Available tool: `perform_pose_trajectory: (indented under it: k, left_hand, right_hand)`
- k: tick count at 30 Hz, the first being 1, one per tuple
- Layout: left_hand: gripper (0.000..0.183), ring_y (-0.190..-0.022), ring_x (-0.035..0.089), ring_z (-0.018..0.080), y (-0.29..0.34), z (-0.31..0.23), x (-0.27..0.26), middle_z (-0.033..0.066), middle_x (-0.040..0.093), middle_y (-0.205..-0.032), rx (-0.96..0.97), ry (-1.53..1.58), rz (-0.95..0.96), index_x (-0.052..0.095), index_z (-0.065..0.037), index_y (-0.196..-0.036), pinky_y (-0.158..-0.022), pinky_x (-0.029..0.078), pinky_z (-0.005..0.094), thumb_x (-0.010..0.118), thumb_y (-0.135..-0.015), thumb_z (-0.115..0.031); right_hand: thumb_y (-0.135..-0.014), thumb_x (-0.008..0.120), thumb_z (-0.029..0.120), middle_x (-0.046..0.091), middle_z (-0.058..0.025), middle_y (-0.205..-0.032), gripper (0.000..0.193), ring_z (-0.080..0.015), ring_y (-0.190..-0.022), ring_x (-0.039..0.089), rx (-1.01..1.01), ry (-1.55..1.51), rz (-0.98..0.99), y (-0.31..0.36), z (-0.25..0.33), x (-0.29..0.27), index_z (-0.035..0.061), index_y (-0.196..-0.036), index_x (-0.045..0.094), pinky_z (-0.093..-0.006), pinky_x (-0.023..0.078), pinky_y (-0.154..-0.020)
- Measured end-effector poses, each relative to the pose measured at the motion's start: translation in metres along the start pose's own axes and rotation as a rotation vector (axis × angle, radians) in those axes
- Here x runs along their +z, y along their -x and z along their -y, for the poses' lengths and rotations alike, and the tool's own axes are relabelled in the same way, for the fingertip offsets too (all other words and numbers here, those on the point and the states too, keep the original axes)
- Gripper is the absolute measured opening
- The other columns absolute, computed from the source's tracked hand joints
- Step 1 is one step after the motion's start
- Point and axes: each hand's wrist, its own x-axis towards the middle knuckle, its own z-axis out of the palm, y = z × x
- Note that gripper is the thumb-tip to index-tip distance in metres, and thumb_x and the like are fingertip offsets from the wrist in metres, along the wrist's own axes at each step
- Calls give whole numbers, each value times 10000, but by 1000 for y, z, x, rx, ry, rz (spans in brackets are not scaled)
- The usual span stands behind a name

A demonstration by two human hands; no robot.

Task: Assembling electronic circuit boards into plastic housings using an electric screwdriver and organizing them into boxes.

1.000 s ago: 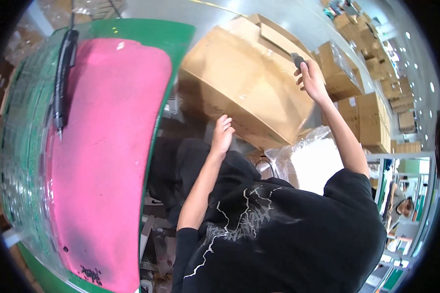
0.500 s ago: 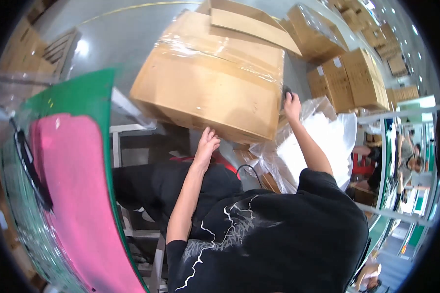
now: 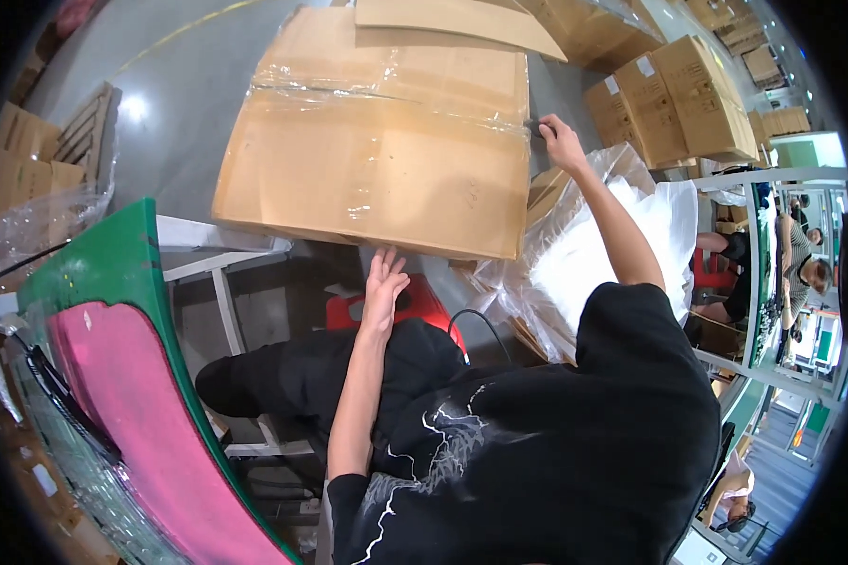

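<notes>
A large brown cardboard box (image 3: 349,174) with clear tape across its seam lies in front of me. My right hand (image 3: 562,146) is closed around a small dark object (image 3: 537,127) at the box's right side, level with the end of the taped seam. The object is mostly covered by my fingers, so its kind cannot be made out. My left hand (image 3: 383,287) has its fingers apart and holds nothing. Its fingertips are at the box's near lower edge; whether they touch it is unclear.
Right of the box is a clear plastic bag (image 3: 584,254) with white material inside. A red stool (image 3: 424,306) stands below my left hand. A green board with a pink pad (image 3: 132,377) fills the left. Stacked cartons (image 3: 693,104) and people at benches are farther right.
The view has shifted, so the box sits farther up and left. My right hand has moved slightly farther along the box's side. My left fingers have spread more.
</notes>
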Motion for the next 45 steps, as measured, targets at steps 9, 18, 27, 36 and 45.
perform_pose_trajectory:
  k: [9,18,27,36,45]
  left_hand:
    - [822,-1401,309,295,2,-8,-12,164,228,-1567,113,150,3,123,-61,-1537,-1039,366,358,530,-824,-52]
    - [867,-1382,349,327,6,2,-29,180,187,-1582,261,24,-35,81,-36,-1535,-1033,401,367,544,-804,7]
    - [803,-1383,350,288,10,-1,-37,153,301,-1543,295,-4,-36,128,-86,-1540,-1074,363,395,524,-851,27]
    - [758,-1391,345,246,27,-18,-28,117,332,-1536,198,124,131,121,-98,-1545,-1074,337,340,517,-899,-85]
    - [514,-1159,544,241,21,-25,-8,132,499,-1376,427,-195,-92,397,-15,-1402,-989,422,329,513,-905,-69]
  right_hand:
    - [-889,559,185,672,-178,-905,197,-312,-872,646,-194,467,833,-98,44,-39,22,-963,641,-390,489,-763]
    - [-952,542,270,637,-247,-1126,352,-391,-1081,603,-457,-91,303,-127,323,161,41,-1220,538,-447,471,-918]
    - [-956,526,265,673,-260,-887,319,-340,-708,680,-285,-94,376,-140,379,269,-30,-1035,618,-447,527,-666]
    - [-991,421,301,615,-320,-1100,422,-459,-1050,589,-335,422,341,-129,279,172,-35,-1245,443,-499,450,-909]
    - [-1001,405,391,629,-260,-1111,517,-361,-1087,595,-130,10,350,-149,214,82,-62,-1232,503,-432,427,-953]
